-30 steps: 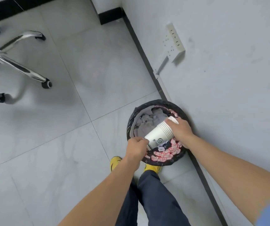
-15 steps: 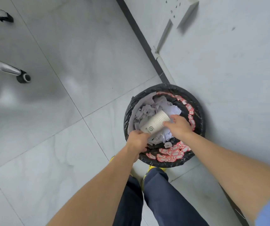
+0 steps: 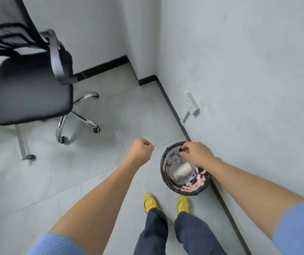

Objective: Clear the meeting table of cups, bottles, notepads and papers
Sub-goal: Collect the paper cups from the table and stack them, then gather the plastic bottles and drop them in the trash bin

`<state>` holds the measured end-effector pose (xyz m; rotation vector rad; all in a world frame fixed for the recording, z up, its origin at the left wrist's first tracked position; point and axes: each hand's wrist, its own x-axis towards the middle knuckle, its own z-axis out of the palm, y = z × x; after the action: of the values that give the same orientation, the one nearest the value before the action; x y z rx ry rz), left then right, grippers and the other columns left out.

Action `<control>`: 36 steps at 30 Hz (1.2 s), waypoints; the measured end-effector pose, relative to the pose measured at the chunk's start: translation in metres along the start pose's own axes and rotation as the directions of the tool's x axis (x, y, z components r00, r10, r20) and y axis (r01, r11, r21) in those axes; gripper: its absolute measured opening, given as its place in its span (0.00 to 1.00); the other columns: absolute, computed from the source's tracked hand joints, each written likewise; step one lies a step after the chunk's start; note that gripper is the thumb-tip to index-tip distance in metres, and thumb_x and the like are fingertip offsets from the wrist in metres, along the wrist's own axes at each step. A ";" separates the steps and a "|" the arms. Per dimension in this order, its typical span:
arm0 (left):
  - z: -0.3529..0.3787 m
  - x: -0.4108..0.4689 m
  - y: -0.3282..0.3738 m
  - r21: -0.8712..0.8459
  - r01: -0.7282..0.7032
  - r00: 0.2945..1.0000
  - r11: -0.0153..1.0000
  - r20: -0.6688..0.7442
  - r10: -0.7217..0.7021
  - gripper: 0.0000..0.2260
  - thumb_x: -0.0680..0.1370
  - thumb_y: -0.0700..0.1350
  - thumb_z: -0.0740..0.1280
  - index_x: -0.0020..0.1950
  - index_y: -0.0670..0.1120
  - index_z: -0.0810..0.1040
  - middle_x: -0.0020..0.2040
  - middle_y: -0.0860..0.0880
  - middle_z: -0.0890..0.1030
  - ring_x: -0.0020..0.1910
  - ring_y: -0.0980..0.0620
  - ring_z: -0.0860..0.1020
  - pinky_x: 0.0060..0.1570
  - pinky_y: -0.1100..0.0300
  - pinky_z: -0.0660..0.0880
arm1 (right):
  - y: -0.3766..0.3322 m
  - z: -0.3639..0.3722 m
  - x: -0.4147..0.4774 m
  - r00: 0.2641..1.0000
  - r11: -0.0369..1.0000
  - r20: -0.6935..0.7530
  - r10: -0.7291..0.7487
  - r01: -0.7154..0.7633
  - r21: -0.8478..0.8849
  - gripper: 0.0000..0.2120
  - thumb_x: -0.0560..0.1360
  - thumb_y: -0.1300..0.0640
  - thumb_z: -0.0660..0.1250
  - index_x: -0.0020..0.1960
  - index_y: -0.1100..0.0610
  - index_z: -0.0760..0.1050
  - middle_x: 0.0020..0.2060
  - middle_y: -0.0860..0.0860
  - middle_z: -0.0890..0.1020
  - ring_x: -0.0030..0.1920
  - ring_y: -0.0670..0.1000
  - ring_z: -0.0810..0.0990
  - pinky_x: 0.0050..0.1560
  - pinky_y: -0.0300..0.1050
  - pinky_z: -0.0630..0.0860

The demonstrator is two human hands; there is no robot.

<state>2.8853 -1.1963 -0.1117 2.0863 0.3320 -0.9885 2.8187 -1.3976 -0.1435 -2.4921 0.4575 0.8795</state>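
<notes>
A stack of white paper cups (image 3: 181,171) lies on its side on crumpled paper (image 3: 174,160) inside a round waste bin (image 3: 167,183) lined with a black bag, standing on the floor against the wall. My left hand (image 3: 141,149) hovers above the floor left of the bin, fingers curled into a fist, holding nothing. My right hand (image 3: 196,153) hangs over the bin's far side, fingers loosely curled, nothing in it. The meeting table is out of view.
A black mesh office chair (image 3: 31,87) on a chrome wheeled base stands at the left. A white power strip (image 3: 192,103) hangs on the wall at the right. My yellow shoes (image 3: 150,203) stand on the grey tiled floor just before the bin.
Both hands let go of the cup stack, which now lies in the bin. The hands rose away from it and the view lifted, bringing the chair into sight.
</notes>
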 end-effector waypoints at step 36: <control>-0.264 -0.782 -0.381 -0.159 0.226 0.146 0.961 -0.970 -0.195 0.08 0.76 0.47 0.65 0.50 0.46 0.81 0.50 0.45 0.82 0.51 0.44 0.80 0.52 0.55 0.77 | -0.537 0.126 -0.654 -0.038 -0.175 0.254 -0.966 0.823 -0.540 0.19 0.77 0.47 0.64 0.67 0.48 0.74 0.59 0.51 0.81 0.60 0.56 0.78 0.50 0.44 0.71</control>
<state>2.3100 -0.6773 0.3642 2.4643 1.3208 0.4990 2.5102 -0.7787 0.3609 -2.3625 -1.7906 -0.0722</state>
